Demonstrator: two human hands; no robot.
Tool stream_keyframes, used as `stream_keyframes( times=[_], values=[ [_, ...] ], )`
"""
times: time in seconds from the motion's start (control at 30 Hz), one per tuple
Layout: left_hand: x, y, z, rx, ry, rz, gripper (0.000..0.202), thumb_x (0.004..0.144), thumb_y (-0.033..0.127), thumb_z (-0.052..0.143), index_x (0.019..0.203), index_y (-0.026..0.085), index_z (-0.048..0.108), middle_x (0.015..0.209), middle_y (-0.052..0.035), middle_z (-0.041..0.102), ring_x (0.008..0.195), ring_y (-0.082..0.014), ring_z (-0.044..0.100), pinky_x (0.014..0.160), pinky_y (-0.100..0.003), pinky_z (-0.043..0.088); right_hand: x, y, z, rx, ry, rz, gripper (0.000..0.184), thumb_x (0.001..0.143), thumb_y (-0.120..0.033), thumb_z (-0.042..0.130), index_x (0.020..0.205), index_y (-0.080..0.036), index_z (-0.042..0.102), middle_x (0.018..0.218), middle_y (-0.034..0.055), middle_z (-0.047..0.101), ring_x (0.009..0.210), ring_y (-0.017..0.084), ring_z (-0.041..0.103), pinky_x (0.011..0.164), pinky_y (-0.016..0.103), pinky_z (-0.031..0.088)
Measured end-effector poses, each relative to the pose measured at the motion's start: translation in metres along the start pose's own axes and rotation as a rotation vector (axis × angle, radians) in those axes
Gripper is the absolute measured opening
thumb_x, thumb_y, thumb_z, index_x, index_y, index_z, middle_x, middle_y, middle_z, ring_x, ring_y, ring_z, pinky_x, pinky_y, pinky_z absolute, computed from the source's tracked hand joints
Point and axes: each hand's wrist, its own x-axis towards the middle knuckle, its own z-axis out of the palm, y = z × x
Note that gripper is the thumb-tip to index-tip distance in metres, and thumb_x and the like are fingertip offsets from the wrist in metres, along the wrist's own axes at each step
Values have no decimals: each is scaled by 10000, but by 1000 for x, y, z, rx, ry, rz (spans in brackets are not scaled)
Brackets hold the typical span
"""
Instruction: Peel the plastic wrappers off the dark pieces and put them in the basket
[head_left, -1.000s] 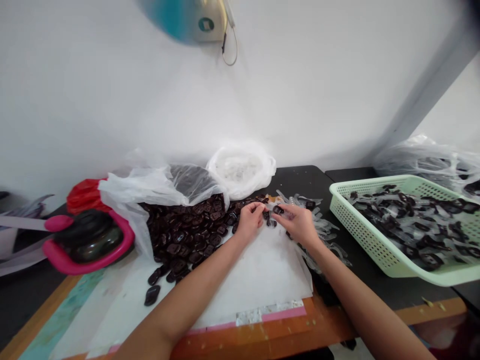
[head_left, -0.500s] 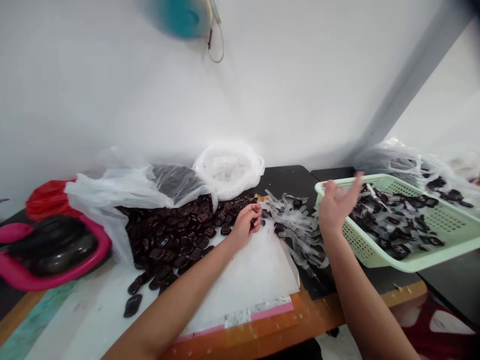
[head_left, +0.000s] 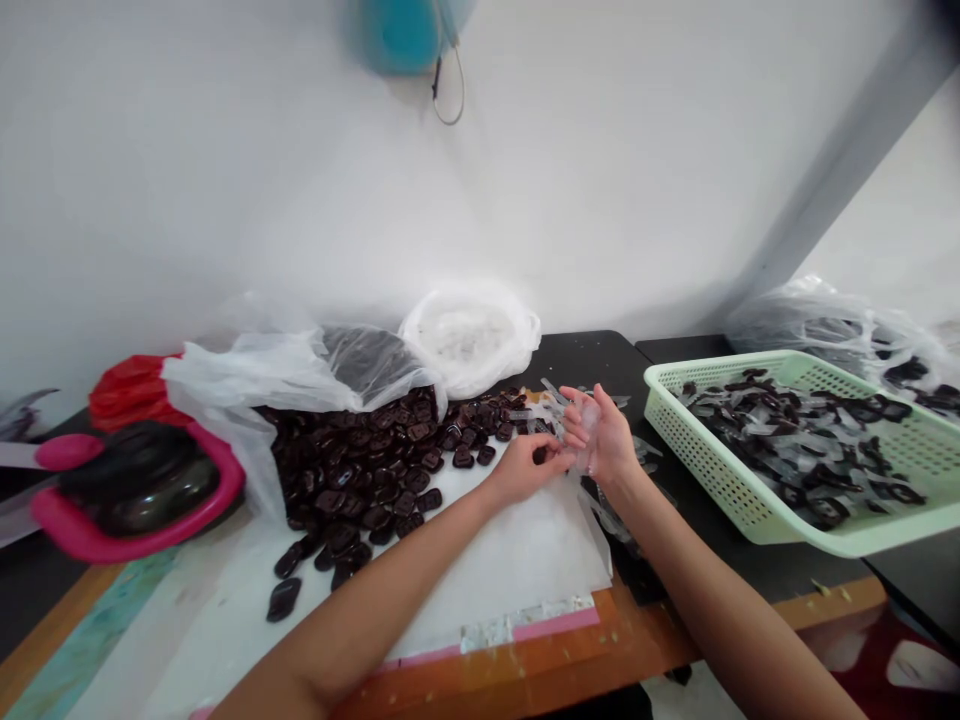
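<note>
clear strips (head_left: 589,428) are held in the right hand (head_left: 604,440), at the centre: palm turned up, fingers loosely curled about them, thumb held apart. the left hand (head_left: 529,467) is placed at about 8 o'clock of it, fingers bent, thumb reaching to the strips; whether anything is pinched there cannot be told. more strips (head_left: 609,518) are scattered on the dark surface (head_left: 585,352), partly covered by the right hand and forearm. dark pieces (head_left: 360,470) are heaped at 9 o'clock of the hands, partly covered by a plastic bag (head_left: 255,375). a white sheet (head_left: 502,560) is laid at 7 o'clock. a green basket (head_left: 697,460) is set at 3 o'clock, loaded with mixed dark and clear parts (head_left: 795,430). a white bag (head_left: 472,345) is seen at 11 o'clock, opened upward.
</note>
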Motion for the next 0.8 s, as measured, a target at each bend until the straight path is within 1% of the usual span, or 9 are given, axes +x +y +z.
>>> stream_keyframes(
  times=[0.1,0.23,0.4,0.5,0.57,0.67,0.7,0.73,0.8],
  values=[
    [1,-1,0,11,-12,13,251,769,365,619,667,136,615,579,12,514,550,-98,401,542,-225,292,2,2,-3,-16,62,-58,381,838,-562,472,897,-198,567,559,-59,355,382,71,267,322,177,303],
    [3,-4,-2,-8,76,28,227,784,352,602,717,136,632,670,-16,588,608,-116,466,586,-224,344,6,5,-10,-6,135,-152,377,835,-579,490,863,-208,548,556,-64,334,409,75,316,365,182,354],
    [4,-4,-3,-9,132,50,227,793,345,591,720,134,632,675,-20,588,619,-118,468,579,-220,341,10,3,-15,45,216,-200,374,848,-575,479,861,-206,538,577,-64,336,433,69,340,424,192,415],
    [3,-3,-4,-27,162,42,263,808,371,568,708,134,624,654,-10,560,602,-113,441,570,-222,325,10,0,-17,-7,226,-241,398,834,-612,468,859,-217,517,581,-70,310,423,71,317,427,199,414],
    [1,-2,-3,-27,145,25,274,782,402,599,723,136,630,622,6,519,576,-106,411,553,-223,305,10,0,-17,-30,223,-249,410,826,-626,462,859,-220,514,588,-69,305,425,77,315,429,207,410],
    [-2,1,0,23,135,15,309,668,383,724,863,152,658,597,36,457,554,-99,378,540,-221,282,8,4,-12,-9,201,-233,398,832,-609,463,866,-218,524,590,-68,311,431,79,316,431,209,403],
    [-3,2,1,48,143,33,318,660,364,735,893,160,663,596,40,446,555,-100,376,545,-221,281,8,5,-10,-2,193,-226,392,834,-603,466,867,-217,527,588,-68,313,431,78,319,435,210,404],
    [-3,3,2,69,150,62,283,679,349,721,890,166,668,600,36,446,564,-102,381,556,-224,284,7,7,-9,-2,189,-224,388,833,-600,469,865,-218,528,584,-68,316,430,79,323,437,214,406],
    [-3,4,1,76,158,121,176,743,334,662,794,166,673,603,20,465,584,-111,394,577,-232,294,7,8,-9,-27,201,-233,384,828,-599,477,853,-219,526,579,-66,325,429,81,336,442,223,411]
  ],
)
